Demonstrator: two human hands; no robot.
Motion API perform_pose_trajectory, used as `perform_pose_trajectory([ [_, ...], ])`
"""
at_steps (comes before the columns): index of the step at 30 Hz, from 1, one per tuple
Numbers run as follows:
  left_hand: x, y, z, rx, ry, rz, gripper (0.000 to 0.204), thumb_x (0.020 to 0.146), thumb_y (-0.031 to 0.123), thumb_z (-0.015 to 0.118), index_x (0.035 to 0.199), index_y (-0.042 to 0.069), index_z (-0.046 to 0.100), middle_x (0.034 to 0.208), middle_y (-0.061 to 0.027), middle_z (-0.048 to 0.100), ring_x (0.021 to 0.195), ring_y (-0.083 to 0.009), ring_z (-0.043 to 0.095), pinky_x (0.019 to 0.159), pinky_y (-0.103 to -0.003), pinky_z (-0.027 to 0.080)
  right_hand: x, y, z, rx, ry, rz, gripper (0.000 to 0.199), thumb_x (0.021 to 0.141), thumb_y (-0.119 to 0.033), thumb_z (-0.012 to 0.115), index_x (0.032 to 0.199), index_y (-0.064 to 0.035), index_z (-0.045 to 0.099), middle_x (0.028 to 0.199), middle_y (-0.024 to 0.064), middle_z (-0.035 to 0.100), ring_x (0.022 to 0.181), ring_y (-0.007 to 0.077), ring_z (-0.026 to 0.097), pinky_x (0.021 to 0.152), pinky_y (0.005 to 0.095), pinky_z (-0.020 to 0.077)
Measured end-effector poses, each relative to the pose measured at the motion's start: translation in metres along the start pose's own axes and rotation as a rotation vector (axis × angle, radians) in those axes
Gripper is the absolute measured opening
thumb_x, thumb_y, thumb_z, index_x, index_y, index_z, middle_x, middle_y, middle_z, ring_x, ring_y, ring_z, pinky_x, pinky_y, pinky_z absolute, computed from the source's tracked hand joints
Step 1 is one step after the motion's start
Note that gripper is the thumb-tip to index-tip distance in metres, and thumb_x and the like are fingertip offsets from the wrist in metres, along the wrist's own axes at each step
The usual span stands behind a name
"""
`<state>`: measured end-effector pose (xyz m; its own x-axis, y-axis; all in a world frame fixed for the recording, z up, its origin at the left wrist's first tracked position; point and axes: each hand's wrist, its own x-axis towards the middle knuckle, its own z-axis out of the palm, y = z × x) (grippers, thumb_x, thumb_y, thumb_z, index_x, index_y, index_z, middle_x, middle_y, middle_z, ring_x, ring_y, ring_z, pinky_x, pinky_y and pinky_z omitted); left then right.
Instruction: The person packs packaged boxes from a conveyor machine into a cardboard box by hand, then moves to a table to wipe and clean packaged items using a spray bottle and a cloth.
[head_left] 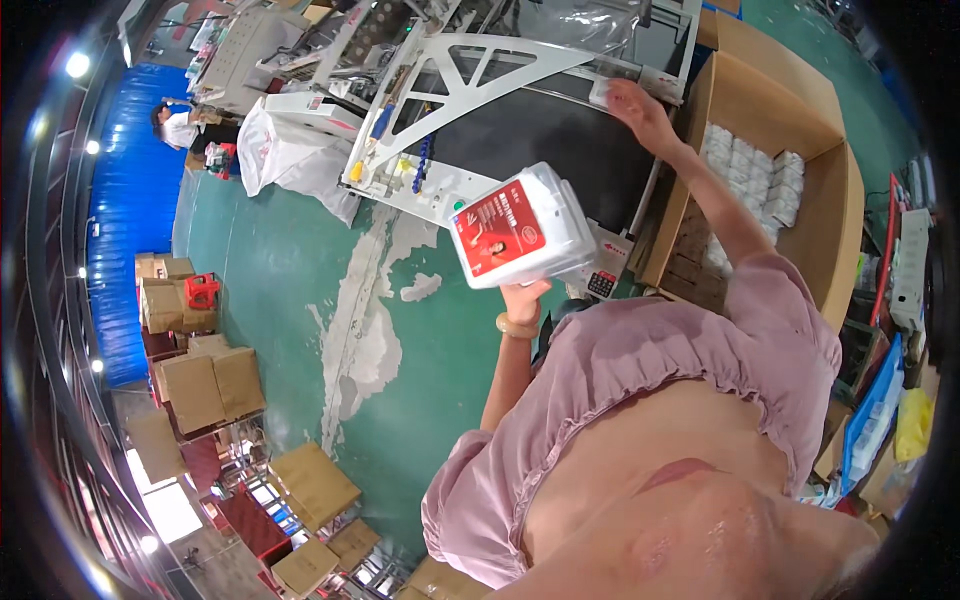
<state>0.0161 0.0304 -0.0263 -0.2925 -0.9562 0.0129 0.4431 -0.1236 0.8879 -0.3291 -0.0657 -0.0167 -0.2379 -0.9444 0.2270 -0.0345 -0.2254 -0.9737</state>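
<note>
My left hand (522,300), with a bracelet at the wrist, grips white plastic boxes (500,232) from below. The front one carries a red label, and at least one more translucent box is stacked against it. Most of my fingers are hidden behind them. My right hand (637,108) reaches over the far right end of a machine's black conveyor belt (540,140). Its fingers are closed at a small white pack (600,94), whose kind is too small to make out.
Right of the machine stands a large open carton (835,200) with rows of white wrapped packs (750,180) inside. A white metal guard (470,85) spans the belt. A keypad (602,284) sits near the belt's front end. Cardboard boxes (205,385) stand at the left; a person (185,128) works far off.
</note>
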Motion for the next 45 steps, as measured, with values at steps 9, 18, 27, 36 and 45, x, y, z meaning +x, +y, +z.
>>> perform_pose_trajectory([
  [9, 0.015, -0.015, 0.025, -0.037, -0.078, -0.056, 0.069, 0.057, 0.011, 0.083, 0.117, 0.000, 0.049, 0.108, -0.0074, 0.059, 0.097, -0.0192, 0.057, 0.085, -0.033, 0.045, -0.081, -0.200, 0.075, -0.443, -0.429, -0.750, 0.087, 0.061, -0.030, 0.076, 0.132, -0.0036, 0.034, 0.133, 0.0224, 0.030, 0.120, 0.0371, 0.034, 0.098, 0.0426, 0.0309],
  [18, 0.003, -0.012, 0.040, -0.099, -0.055, -0.010, 0.077, 0.057, 0.014, 0.083, 0.122, 0.001, 0.043, 0.110, -0.0080, 0.057, 0.098, -0.0202, 0.057, 0.083, -0.033, 0.047, -0.063, -0.200, 0.053, -0.015, -0.175, -0.453, 0.072, 0.065, -0.024, 0.075, 0.125, -0.0042, 0.040, 0.116, 0.0106, 0.051, 0.106, 0.0222, 0.049, 0.091, 0.0365, 0.0389],
  [27, -0.014, -0.007, 0.007, -0.012, 0.060, 0.049, 0.065, 0.066, 0.008, 0.070, 0.124, 0.000, 0.041, 0.117, -0.0089, 0.052, 0.106, -0.0216, 0.051, 0.091, -0.036, 0.041, 0.039, -0.010, -0.063, 0.210, 0.491, 0.576, 0.038, 0.080, -0.039, 0.064, 0.097, -0.0054, 0.058, 0.079, 0.0038, 0.052, 0.066, 0.0142, 0.052, 0.054, 0.0291, 0.0412],
  [36, -0.015, -0.003, 0.013, -0.096, 0.143, 0.035, 0.078, 0.059, 0.019, 0.082, 0.123, 0.000, 0.043, 0.114, -0.0078, 0.054, 0.103, -0.0202, 0.053, 0.090, -0.034, 0.042, 0.015, 0.115, -0.107, -0.133, 0.649, 0.977, 0.041, 0.078, -0.045, 0.060, 0.095, -0.0083, 0.059, 0.077, 0.0047, 0.053, 0.060, 0.0171, 0.050, 0.042, 0.0319, 0.0378],
  [45, -0.005, -0.012, 0.025, -0.073, -0.006, 0.038, 0.067, 0.068, 0.009, 0.069, 0.127, 0.002, 0.037, 0.118, -0.0090, 0.050, 0.108, -0.0223, 0.050, 0.093, -0.036, 0.040, -0.005, 0.085, -0.077, -0.779, 0.283, 0.168, 0.038, 0.082, -0.029, 0.062, 0.113, -0.0071, 0.054, 0.098, 0.0097, 0.058, 0.081, 0.0205, 0.058, 0.068, 0.0302, 0.0464],
])
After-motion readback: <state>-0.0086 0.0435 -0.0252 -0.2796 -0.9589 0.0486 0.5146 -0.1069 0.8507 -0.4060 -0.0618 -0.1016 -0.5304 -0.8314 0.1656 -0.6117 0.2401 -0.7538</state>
